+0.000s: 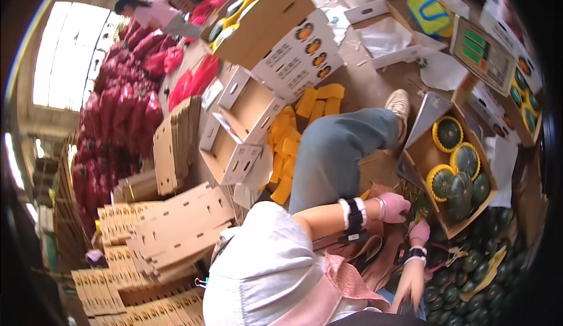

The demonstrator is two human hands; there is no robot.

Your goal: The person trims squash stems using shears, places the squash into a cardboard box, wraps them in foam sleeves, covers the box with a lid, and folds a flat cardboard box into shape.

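Observation:
My left hand (394, 207), in a pink glove, is curled with its fingers pressed together; what lies inside it is hidden. Just below it, my right hand (419, 231), also pink-gloved, is closed around something too small to tell. A small green and yellowish patch shows between the hands. Beside them, to the right, stands an open cardboard box (414, 164) with several dark green squashes (459, 194). Some of these squashes wear yellow foam nets (448, 133). Many loose dark green squashes (469, 294) lie below the box.
Yellow foam nets (285, 144) are piled past my bent leg (328, 150). Empty boxes (249, 100), flat cardboard (182, 226) and red mesh sacks (120, 115) are on the left. A person (153, 14) is at the upper left. A scale (482, 55) is at the upper right.

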